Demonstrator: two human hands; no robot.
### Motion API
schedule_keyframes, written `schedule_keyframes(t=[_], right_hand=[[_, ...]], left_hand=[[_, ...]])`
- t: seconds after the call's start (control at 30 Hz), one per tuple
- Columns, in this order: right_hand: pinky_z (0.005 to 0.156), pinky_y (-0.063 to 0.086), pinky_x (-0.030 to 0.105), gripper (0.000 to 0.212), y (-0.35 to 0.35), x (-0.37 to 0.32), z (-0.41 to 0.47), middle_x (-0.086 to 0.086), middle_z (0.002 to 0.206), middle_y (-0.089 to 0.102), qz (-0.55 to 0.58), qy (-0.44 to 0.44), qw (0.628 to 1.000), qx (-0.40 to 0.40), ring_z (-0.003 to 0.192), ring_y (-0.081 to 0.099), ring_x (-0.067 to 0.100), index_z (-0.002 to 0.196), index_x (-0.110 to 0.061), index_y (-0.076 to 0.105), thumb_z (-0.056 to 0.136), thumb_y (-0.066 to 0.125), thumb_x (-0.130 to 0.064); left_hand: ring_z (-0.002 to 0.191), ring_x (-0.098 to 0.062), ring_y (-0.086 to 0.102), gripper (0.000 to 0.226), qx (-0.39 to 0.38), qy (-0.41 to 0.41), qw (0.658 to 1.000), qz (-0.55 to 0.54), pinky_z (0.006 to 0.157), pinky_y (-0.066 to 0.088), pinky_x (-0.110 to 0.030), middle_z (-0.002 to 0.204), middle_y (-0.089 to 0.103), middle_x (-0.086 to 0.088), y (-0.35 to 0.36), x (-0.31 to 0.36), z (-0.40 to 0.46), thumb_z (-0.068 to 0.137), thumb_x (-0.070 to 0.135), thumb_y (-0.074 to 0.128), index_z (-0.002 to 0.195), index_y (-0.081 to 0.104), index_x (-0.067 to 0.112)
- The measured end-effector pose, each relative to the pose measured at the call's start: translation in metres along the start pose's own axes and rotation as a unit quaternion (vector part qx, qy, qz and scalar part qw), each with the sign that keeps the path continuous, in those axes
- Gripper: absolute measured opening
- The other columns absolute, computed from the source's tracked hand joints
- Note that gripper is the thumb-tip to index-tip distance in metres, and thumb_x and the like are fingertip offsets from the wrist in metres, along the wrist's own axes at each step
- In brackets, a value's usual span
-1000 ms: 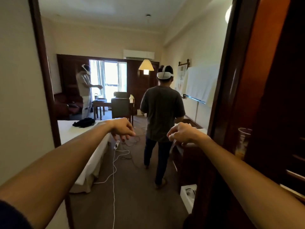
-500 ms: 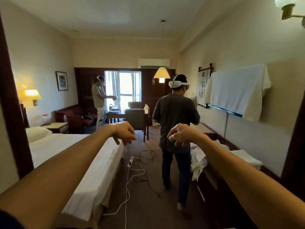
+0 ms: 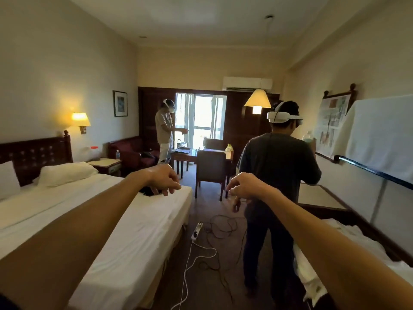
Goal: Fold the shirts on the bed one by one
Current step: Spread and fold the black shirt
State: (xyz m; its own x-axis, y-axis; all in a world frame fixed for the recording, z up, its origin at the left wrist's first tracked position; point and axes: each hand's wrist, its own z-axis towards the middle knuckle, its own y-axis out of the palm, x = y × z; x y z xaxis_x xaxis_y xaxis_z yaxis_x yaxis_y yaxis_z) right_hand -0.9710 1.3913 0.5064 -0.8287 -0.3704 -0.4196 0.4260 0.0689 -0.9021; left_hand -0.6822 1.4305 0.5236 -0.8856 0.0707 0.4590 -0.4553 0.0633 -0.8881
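Since both hands, left hand and right hand, hang loose-fingered holding nothing, no folding's started; dark shirt sits just beyond left fingers on bed.

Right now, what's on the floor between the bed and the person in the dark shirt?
In the head view, a white power strip lies there on the carpet, with a white cord and dark cables snaking between the bed and that person.
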Motion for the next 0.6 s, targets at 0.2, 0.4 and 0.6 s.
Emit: schedule_keyframes(t=[0.2, 0.4, 0.6], right_hand=[[0.055, 0.047, 0.014, 0.016, 0.012, 0.028, 0.164, -0.009, 0.086, 0.063, 0.007, -0.014, 1.000, -0.014, 0.078, 0.066, 0.009, 0.108, -0.018, 0.072, 0.096, 0.063, -0.017], [0.058, 0.050, 0.018, 0.017, 0.024, 0.054, 0.330, 0.000, 0.101, 0.065, 0.025, -0.007, 1.000, -0.013, 0.089, 0.066, 0.014, 0.111, -0.019, 0.070, 0.096, 0.063, -0.018], [0.077, 0.061, 0.031, 0.018, 0.059, 0.069, 0.486, 0.003, 0.105, 0.066, 0.024, -0.016, 0.999, -0.031, 0.092, 0.066, 0.018, 0.113, -0.020, 0.069, 0.096, 0.062, -0.019]], left_hand=[[0.071, -0.007, 0.073, 0.013, -0.013, -0.028, 1.000, -0.006, 0.054, 0.053, -0.023, 0.084, 0.075, 0.003, -0.023, -0.062, 0.153, 0.096, 0.030, 0.064, 0.094, 0.071, 0.019], [0.073, -0.009, 0.073, 0.015, 0.007, -0.043, 0.999, 0.004, 0.058, 0.055, -0.024, 0.085, 0.074, 0.002, -0.062, -0.111, 0.299, 0.097, 0.027, 0.063, 0.101, 0.071, 0.016], [0.073, -0.013, 0.074, 0.017, 0.052, -0.058, 0.997, 0.011, 0.060, 0.056, -0.026, 0.085, 0.075, -0.001, -0.074, -0.167, 0.417, 0.093, 0.028, 0.069, 0.095, 0.073, 0.012]])
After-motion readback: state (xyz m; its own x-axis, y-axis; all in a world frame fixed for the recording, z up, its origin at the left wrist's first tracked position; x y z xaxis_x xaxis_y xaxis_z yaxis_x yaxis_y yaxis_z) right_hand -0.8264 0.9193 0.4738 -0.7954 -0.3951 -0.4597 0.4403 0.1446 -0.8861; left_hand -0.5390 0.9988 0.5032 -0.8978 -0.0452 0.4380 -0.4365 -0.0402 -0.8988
